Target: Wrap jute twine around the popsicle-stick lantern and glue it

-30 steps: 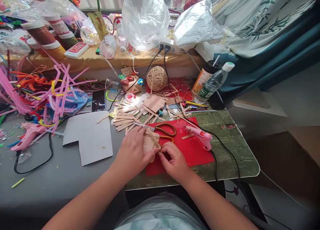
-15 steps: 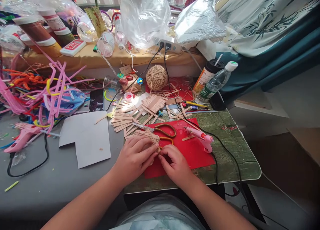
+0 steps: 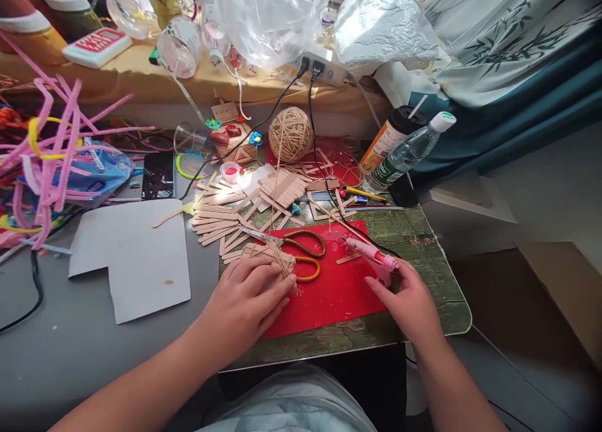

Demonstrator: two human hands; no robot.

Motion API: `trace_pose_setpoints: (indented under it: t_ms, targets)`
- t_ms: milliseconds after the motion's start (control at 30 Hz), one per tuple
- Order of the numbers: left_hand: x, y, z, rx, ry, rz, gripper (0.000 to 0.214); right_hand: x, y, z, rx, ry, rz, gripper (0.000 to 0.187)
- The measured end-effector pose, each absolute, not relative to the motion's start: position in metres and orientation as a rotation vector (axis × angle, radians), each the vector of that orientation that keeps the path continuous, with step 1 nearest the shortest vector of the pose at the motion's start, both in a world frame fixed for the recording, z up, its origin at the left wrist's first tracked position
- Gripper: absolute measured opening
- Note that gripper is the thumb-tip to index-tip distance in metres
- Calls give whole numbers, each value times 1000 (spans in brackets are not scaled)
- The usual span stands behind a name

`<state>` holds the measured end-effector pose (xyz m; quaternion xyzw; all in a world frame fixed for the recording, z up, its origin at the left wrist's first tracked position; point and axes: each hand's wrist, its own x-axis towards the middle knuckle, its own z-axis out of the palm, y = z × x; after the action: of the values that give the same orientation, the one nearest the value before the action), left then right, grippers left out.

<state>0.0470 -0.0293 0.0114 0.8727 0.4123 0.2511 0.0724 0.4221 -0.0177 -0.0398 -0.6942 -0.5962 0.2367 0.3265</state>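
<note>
My left hand (image 3: 251,297) is closed over a small twine-wrapped piece (image 3: 283,261), whose exact shape is mostly hidden under the fingers. A strand of twine runs from it up to the twine ball (image 3: 291,134). At the right of the red mat (image 3: 329,303), my right hand (image 3: 414,300) has its thumb and fingers around the handle of a pink hot glue gun (image 3: 376,255), which still lies on the mat. Between the hands, scissors (image 3: 308,268) with brown handles rest just beyond the twine-wrapped piece.
Craft sticks (image 3: 216,222) lie piled behind the scissors. A water bottle (image 3: 407,156) and a drink cup (image 3: 388,137) stand at the back right. Black cords from the power strip (image 3: 329,71) cross the table. White paper (image 3: 141,256) and pink pipe cleaners (image 3: 70,137) are at left.
My right hand has left the twine-wrapped piece and moved right to the glue gun's handle. The left hand keeps hold of the piece. The view has shifted slightly.
</note>
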Motion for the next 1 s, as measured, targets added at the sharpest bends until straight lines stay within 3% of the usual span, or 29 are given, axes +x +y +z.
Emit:
trace_pose_setpoints:
  t_ms: [200, 433, 633, 1000]
  targets:
    - [45, -33, 12, 2629, 1234, 759, 42, 403, 3, -25, -1860, -1571, 788, 38]
    - [45, -33, 14, 2621, 1219, 817, 40, 363, -10, 27, -1492, -1513, 1244, 27]
    - [45, -33, 12, 2572, 1233, 829, 44, 326, 3, 55, -1275, -1704, 1599, 41]
    - [45, -32, 14, 2591, 1249, 842, 38, 325, 8, 55, -1353, -1743, 1649, 44]
